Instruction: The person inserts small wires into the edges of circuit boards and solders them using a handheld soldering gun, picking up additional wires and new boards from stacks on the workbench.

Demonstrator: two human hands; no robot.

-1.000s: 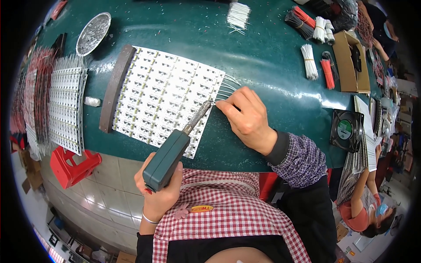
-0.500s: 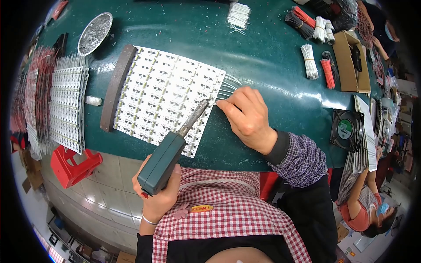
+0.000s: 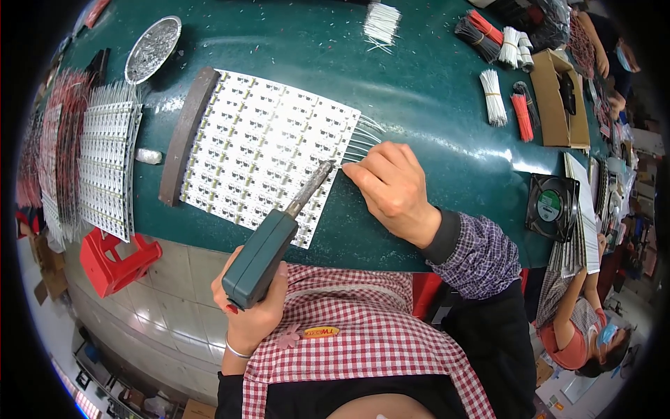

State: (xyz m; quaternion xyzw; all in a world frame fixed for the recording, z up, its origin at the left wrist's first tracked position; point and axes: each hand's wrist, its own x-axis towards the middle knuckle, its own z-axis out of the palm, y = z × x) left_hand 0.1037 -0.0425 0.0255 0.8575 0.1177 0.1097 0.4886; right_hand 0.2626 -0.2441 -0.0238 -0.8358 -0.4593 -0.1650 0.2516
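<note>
The left hand point(image 3: 255, 318) is clenched round a green soldering gun point(image 3: 269, 248), its tip resting on the right edge of the white board panel point(image 3: 262, 150) on the green table point(image 3: 433, 91). The right hand point(image 3: 394, 185) pinches thin white wires point(image 3: 363, 140) against that edge. Best to keep the wires flat and the tip steady on one pad. An open brown carton point(image 3: 555, 98) sits far right beside red and white wire bundles point(image 3: 506, 105); a small yellow tag point(image 3: 321, 332) on the apron, I think.

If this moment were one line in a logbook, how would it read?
left hand: grips soldering iron | tip: on white circuit panel | right hand: pinches white wires at panel edge
</note>
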